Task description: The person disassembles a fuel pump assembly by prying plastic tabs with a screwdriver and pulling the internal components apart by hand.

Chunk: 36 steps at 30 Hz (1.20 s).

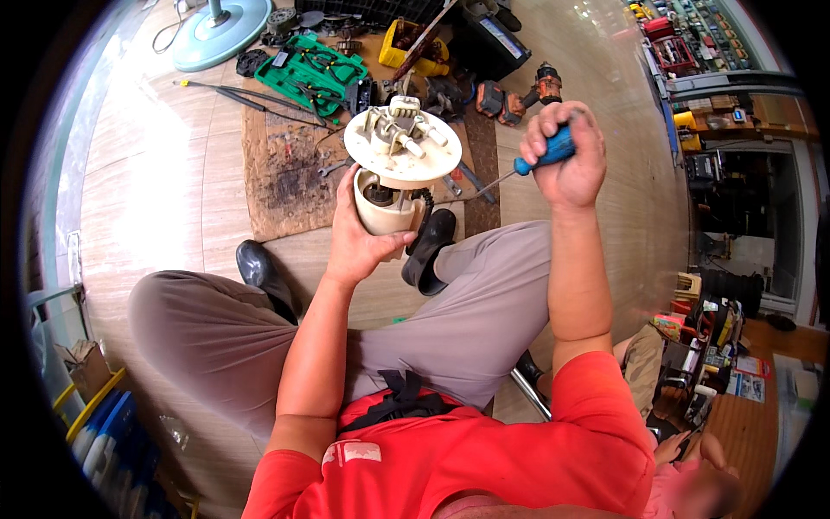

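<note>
screwdriver [527, 164] shaft runs from the right hand [566, 156] (fist wrapped on the blue handle) down and leftward toward the cream fuel pump module [398, 164]; left hand [359, 233] clamps its canister from below, flange up, just beside the tip.

The fuel pump unit [399, 164] was a cream plastic part with a wide round flange on top and a cup-shaped body below. Short white ports stood on the flange. It was held upright above the knees, a little left of centre. The screwdriver [526, 166] had a blue handle; its thin metal shaft pointed left, toward the flange edge.
</note>
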Available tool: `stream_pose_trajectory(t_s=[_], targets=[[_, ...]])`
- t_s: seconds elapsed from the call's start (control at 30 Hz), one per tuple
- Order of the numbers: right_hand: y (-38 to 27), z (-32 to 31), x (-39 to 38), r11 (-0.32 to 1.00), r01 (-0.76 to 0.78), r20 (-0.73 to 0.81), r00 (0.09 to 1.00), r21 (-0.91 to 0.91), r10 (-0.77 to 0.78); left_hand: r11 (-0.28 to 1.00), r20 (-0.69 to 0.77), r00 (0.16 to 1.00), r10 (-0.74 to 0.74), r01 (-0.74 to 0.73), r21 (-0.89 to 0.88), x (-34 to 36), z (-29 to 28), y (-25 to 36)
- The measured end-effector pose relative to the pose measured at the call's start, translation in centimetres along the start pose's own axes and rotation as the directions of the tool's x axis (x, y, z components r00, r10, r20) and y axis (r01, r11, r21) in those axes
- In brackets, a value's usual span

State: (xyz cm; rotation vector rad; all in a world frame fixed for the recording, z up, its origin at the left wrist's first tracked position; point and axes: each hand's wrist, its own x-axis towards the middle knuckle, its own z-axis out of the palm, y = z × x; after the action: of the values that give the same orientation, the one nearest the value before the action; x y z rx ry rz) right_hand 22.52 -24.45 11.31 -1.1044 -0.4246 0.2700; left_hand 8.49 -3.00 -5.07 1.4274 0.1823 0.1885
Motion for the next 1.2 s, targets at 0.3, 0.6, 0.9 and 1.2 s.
stream_pose_trajectory(t_s=[0.3,0.6,0.9,1.2], targets=[[2.5,3.3,-0.6,0.416,0.193,0.246,0.966,-0.889,0.078,0.999,0.003,1.000,0.030,-0.030,0.013,0.0,0.0,0.3],[5.7,5.2,-1.3,-0.023,0.420,0.419,0.899,-0.907,-0.128,0.998,0.067,0.998,-0.009,0.013,-0.059,0.0,-0.2,0.4],[5.4,5.5,-1.2,-0.145,0.542,0.561,0.806,-0.828,-0.189,0.995,0.119,0.993,0.020,-0.008,-0.103,-0.1,-0.6,1.2],[5.1,4.6,-0.6,-0.181,0.497,0.526,0.826,-0.849,-0.203,1.000,0.165,0.986,-0.010,0.011,-0.008,-0.1,0.0,2.6]])
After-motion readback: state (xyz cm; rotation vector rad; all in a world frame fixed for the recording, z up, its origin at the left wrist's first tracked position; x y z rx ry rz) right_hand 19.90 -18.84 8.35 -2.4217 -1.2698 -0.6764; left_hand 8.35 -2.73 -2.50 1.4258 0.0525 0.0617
